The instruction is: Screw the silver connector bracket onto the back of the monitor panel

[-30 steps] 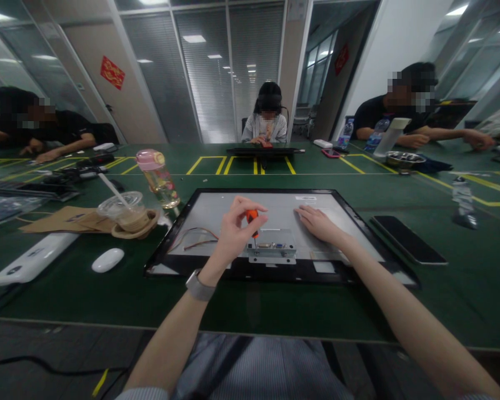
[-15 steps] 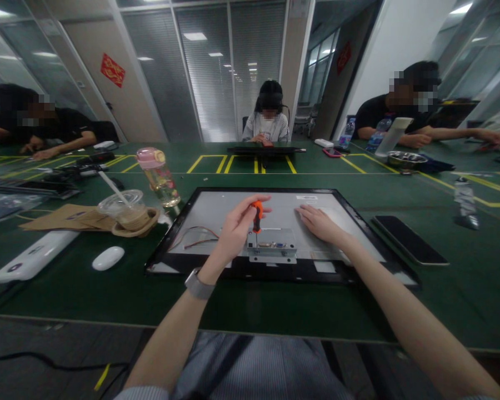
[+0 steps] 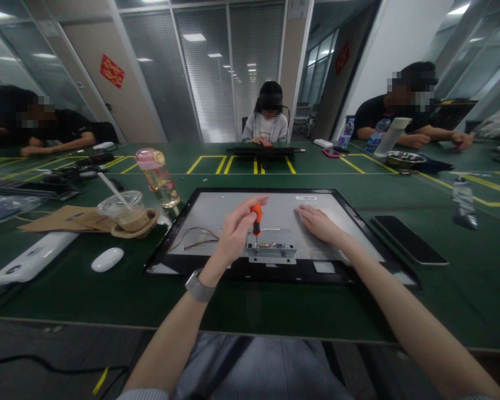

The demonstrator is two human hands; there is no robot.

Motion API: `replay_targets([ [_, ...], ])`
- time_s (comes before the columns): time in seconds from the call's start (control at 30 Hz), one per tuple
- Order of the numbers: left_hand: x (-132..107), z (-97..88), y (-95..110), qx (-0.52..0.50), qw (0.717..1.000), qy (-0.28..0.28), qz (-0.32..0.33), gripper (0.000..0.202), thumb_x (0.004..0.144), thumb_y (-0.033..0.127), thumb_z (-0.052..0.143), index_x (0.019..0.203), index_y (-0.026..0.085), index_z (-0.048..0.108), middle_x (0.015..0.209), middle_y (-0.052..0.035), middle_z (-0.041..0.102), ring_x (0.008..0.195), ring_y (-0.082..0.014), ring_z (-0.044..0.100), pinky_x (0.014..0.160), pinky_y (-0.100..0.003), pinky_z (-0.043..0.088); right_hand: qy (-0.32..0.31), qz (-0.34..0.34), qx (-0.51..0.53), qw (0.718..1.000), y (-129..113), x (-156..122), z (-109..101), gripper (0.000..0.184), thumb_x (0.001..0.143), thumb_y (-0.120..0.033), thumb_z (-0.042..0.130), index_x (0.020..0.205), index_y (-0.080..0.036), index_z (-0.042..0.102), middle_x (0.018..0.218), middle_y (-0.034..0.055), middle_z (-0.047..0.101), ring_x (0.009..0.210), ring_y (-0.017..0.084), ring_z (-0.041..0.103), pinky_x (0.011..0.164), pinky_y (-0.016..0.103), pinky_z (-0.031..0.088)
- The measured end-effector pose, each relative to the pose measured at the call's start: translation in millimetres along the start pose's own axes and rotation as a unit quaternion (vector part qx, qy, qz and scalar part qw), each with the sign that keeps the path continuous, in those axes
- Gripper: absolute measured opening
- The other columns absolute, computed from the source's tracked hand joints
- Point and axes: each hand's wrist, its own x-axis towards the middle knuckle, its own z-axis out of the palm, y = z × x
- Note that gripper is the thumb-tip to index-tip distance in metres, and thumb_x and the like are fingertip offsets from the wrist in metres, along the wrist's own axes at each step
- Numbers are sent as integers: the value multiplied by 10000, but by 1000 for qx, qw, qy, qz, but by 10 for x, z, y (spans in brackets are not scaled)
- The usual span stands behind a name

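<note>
A monitor [image 3: 216,206] lies face down on the green table, its grey back panel up inside a black frame. My left hand [image 3: 234,232] pinches an orange-handled screwdriver [image 3: 256,218] held upright, its tip on the small metal connector bracket [image 3: 272,248] near the panel's front edge. My right hand [image 3: 320,223] rests flat on the grey panel to the right of the bracket, fingers stretched out. Thin red and brown wires [image 3: 193,237] run over the panel left of my left hand.
A white mouse [image 3: 107,259], a white bar-shaped device [image 3: 32,258], a plastic cup with straw [image 3: 125,211] on brown paper and a pink-lidded bottle [image 3: 159,178] stand at the left. A black phone [image 3: 409,239] lies at the right. Other people sit around the table's far side.
My left hand's fingers have shifted round the screwdriver handle, which shows more now. The right hand stays flat on the panel.
</note>
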Motion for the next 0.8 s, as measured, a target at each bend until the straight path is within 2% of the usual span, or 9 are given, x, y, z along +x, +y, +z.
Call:
replay_targets([
  [0.07,-1,5,4,-12,1000,5,-6,313,985,224,505,1236,219,692,1169,-88,722,1040,-200,686,949,-384,566,-1,1,1,1000,0,-1,-1,499,1036,-263,350,1487,-175,544,1561,160,511,1458,303,447,1188,502,362],
  [0.17,5,6,-8,-2,1000,17,-15,267,956,243,603,1203,209,702,1086,-80,725,928,-174,692,883,-354,580,-3,1,-2,1000,-5,3,-1,509,1034,-260,333,1484,-149,544,1565,173,502,1460,316,441,1188,511,358],
  [0.27,18,3,-31,61,996,57,11,181,874,235,728,1052,216,752,892,-32,670,782,-139,624,763,-298,548,-3,-1,-4,1000,-9,11,5,517,1033,-255,316,1476,-125,549,1561,185,503,1456,316,447,1189,506,359],
  [0.33,25,-3,-36,93,992,76,35,148,835,234,773,984,230,769,810,-5,615,739,-130,570,748,-291,519,-2,-2,-4,1000,-8,16,13,516,1029,-253,313,1471,-138,554,1554,177,514,1450,309,456,1184,507,366],
  [0.4,27,-11,-25,97,992,69,40,155,867,256,742,1018,241,774,855,-17,629,792,-143,580,788,-305,515,2,-3,-4,1000,-1,17,21,514,1027,-257,314,1469,-161,557,1550,164,523,1447,307,461,1179,518,372],
  [0.53,14,-25,-2,37,999,21,8,308,996,240,491,1186,234,734,1132,-82,705,989,-187,660,901,-349,534,1,-5,0,1000,15,14,31,521,1030,-272,307,1478,-160,548,1553,172,518,1453,318,451,1173,535,376],
  [0.63,0,-31,-23,-12,1000,6,-12,346,1011,231,447,1254,215,693,1140,-87,737,1025,-206,699,942,-368,547,-3,-4,-1,1000,21,12,33,530,1033,-273,293,1489,-151,535,1566,178,499,1464,321,434,1174,540,371],
  [0.8,-9,-32,-14,-26,1000,2,-13,283,1010,268,516,1226,209,688,1065,-78,741,952,-182,712,875,-332,571,-5,0,-5,1000,19,16,28,518,1032,-272,314,1487,-172,540,1561,167,510,1455,311,448,1175,523,371],
])
